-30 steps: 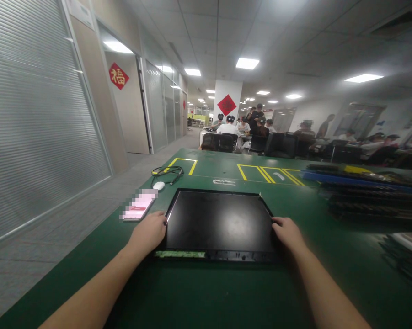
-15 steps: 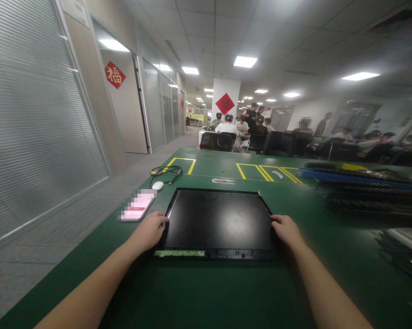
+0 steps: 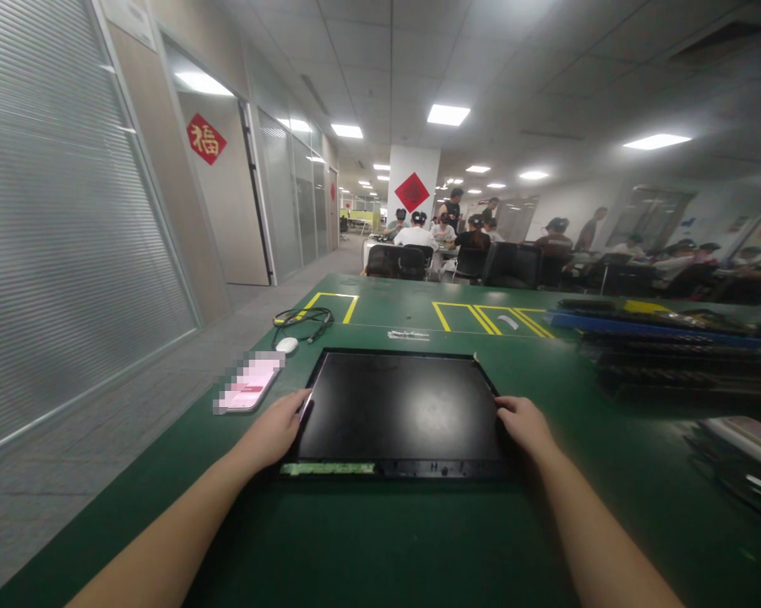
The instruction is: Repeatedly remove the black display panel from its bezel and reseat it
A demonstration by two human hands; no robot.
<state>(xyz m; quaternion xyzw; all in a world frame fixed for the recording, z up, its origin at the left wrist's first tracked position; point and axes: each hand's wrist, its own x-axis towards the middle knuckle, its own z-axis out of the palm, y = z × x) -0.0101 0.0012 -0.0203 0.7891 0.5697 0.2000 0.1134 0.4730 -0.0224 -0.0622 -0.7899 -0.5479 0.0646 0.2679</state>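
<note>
Left fingers (image 3: 302, 397) and right fingers (image 3: 508, 404), mine, pinch black panel (image 3: 399, 409) by opposite side edges; best grip evenly, level above desk (image 3: 411, 540), pressing rims only.

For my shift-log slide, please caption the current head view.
Left hand and right hand hold opposite sides of a black flat panel at a green table, a phone nearby.
</note>
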